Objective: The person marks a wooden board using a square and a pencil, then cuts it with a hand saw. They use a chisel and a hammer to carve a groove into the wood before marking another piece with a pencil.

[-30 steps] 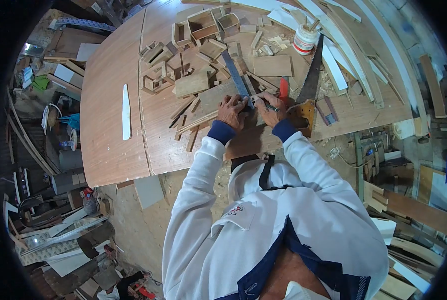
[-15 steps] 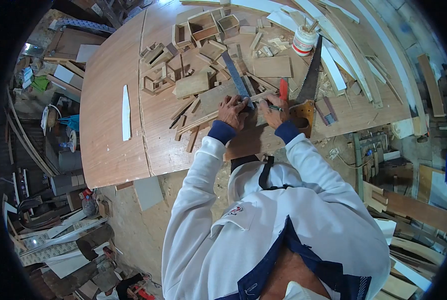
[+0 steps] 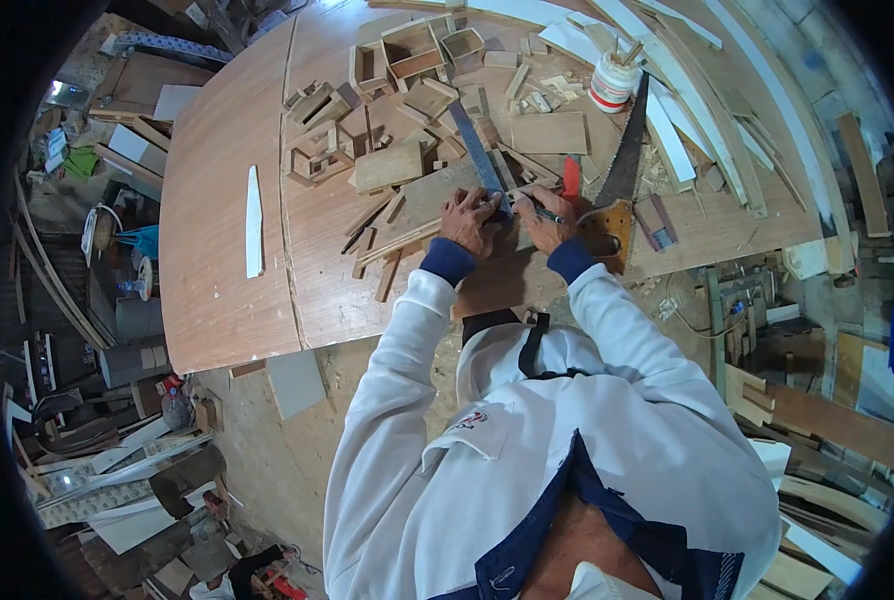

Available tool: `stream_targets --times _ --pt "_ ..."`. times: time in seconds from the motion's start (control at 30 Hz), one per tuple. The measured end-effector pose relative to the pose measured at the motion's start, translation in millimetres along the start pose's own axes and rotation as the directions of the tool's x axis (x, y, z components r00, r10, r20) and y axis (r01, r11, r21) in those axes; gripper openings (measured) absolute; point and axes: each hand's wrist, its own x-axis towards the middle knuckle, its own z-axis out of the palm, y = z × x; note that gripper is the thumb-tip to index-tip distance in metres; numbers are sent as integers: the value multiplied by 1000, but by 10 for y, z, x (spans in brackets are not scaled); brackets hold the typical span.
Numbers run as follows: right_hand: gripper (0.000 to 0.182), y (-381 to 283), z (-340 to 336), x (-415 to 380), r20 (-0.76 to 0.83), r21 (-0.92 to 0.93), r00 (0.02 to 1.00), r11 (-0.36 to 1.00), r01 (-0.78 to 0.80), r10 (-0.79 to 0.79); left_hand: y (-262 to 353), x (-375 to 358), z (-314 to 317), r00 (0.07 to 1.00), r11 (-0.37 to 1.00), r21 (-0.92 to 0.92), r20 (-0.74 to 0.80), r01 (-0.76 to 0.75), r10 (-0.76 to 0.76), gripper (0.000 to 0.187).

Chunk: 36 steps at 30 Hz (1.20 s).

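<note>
My left hand (image 3: pixel 467 222) is closed over a thin wooden strip (image 3: pixel 403 242) near the front edge of the table, its fingers also against the lower end of a bluish metal square (image 3: pixel 475 143). Just to the right, my right hand (image 3: pixel 547 222) grips a dark pencil (image 3: pixel 549 213), its fingers close to the strip and the square. The pencil's tip is too small to make out. Beside that hand lie a red-handled tool (image 3: pixel 571 180) and a handsaw (image 3: pixel 622 175) with a wooden handle.
Small wooden boxes (image 3: pixel 412 52), flat wood pieces (image 3: pixel 550 133) and offcuts crowd the table (image 3: pixel 217 220) beyond my hands. A white glue tub (image 3: pixel 613 84) stands at the back right, near long boards (image 3: pixel 712 110). A white sliver (image 3: pixel 255 222) lies on the left.
My right hand has moved slightly left, closer to my left hand, with the pencil still in it. My left hand stays at the strip and square. The view has shifted a little.
</note>
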Motion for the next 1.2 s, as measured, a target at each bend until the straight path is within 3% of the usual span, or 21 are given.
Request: stream_targets --times 0.33,0.43,0.5,0.53,0.6,0.7,0.8,1.2 --pt "21 -146 -33 -31 0 -38 999 999 35 -35 26 17 -27 1000 1000 -11 -4 1 -1 51" --pt "20 -128 -86 -96 -4 -124 998 990 67 -68 28 7 -38 1000 1000 -1 6 8 -8 50" --pt "21 -149 -158 -111 95 -323 995 946 6 26 21 8 -24 1000 1000 -9 -1 9 -9 51" --pt "21 -196 -164 -105 92 -323 995 946 4 27 14 2 -14 1000 1000 -9 1 7 -7 51" --pt "22 -295 -182 -61 -20 -121 997 990 69 -72 11 0 -5 1000 1000 -31 -25 -4 3 52" --pt "22 -191 -91 5 -11 -38 997 996 78 -79 19 -5 -8 1000 1000 -6 -21 5 -5 52" --pt "22 -160 -46 -13 -7 -119 1000 993 -5 4 27 -5 -2 999 1000 -2 -41 11 -11 51" --pt "25 -245 -72 -48 9 -126 1000 992 20 -19 56 -19 -30 1000 999 47 -30 8 -6 52"
